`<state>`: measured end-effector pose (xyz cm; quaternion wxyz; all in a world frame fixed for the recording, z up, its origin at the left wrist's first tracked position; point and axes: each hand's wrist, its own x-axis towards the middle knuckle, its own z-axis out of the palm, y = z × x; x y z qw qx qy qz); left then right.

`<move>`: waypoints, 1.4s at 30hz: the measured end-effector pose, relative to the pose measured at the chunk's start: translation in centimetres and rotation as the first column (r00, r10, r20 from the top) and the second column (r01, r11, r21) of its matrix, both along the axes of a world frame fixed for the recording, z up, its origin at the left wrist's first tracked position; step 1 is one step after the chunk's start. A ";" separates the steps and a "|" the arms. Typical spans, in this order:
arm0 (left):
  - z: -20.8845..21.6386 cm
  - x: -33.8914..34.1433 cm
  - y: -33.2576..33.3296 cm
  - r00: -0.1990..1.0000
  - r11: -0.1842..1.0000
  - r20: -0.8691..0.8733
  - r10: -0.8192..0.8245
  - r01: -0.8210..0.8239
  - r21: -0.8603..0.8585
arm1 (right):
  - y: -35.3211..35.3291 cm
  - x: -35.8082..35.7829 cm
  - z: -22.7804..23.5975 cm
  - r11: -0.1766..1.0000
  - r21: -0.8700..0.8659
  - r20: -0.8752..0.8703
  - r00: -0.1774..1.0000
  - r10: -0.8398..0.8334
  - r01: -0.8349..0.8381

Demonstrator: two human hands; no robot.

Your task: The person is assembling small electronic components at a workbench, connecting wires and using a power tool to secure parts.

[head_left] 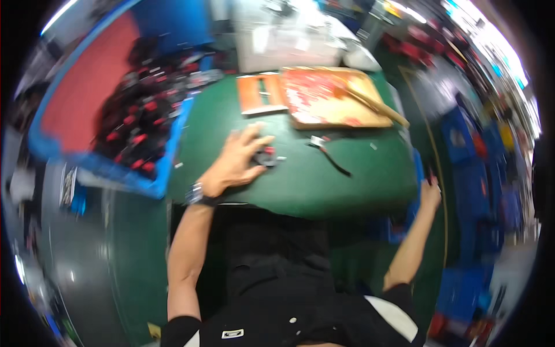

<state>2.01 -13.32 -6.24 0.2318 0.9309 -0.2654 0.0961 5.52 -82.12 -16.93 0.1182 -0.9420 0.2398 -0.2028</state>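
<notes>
Can't read a single word or number here tbfh, it's all too blurry or too small. Closest thing to a label is the little white patch [233, 333] on the black shirt [263, 318]: there's a dark squiggle across it, but I can't make out any letters. The watch [195, 192] is just a smear, dial unreadable. Pale box [283, 59] at the back has bright white spots, and I can't tell if they're labels or glare.

Smooth green tabletop [370, 173], plastic-looking black-and-red part [265, 157], blue plastic crate [124, 184]
</notes>
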 end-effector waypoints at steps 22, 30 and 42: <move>-1.9 -4.0 -2.0 0.837 0.065 -0.486 -0.250 -0.487 -0.871 | 37.3 14.6 10.7 0.426 0.345 -0.256 0.353 0.900 -0.837; -2.0 -2.5 -3.3 0.867 0.194 -0.450 -0.216 -0.413 -0.890 | 36.5 14.3 12.0 0.382 0.227 -0.125 0.362 0.924 -0.896; 0.6 -2.2 -5.6 0.719 0.397 -0.618 -0.317 -0.491 -0.775 | 38.0 3.6 13.8 -0.105 0.856 0.371 0.460 0.807 -0.507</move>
